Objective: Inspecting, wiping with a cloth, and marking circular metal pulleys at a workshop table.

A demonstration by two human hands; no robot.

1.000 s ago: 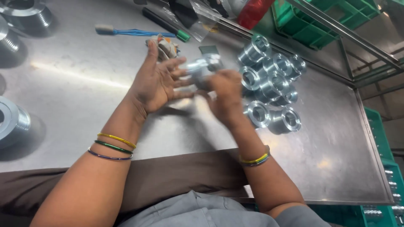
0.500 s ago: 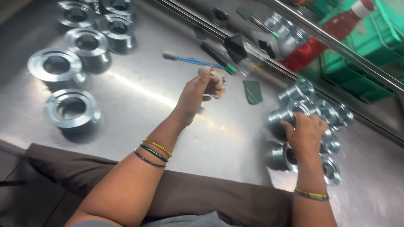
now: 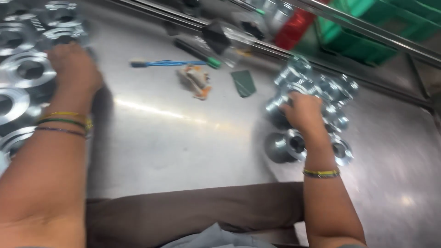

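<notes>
My left hand (image 3: pixel 73 69) has swung out wide to ten o'clock since half a second ago, when it hovered mid-table near the blue-handled brush (image 3: pixel 167 63). Now it rests on the cluster of large flanged rings (image 3: pixel 27 71) at the far left of the table (image 3: pixel 183 138). The picture is smeared with motion there, so I cannot tell whether the fingers grip a ring or merely lie on one.

My right hand (image 3: pixel 304 112) has stayed where it was, at two o'clock, curled down over the pile of small shiny metal fittings (image 3: pixel 321 87). The fingers look bent around one fitting at the near edge of the pile, though blur hides whether the grasp is closed. Two more fittings (image 3: pixel 294 144) lie just beside the wrist toward me.

Between the hands, at twelve o'clock, sit a crumpled orange-and-white rag (image 3: pixel 195 80) and a dark green pad (image 3: pixel 243 82), both untouched. My read: the two hands have split apart to opposite stocks, one at the rings, one at the fittings.
</notes>
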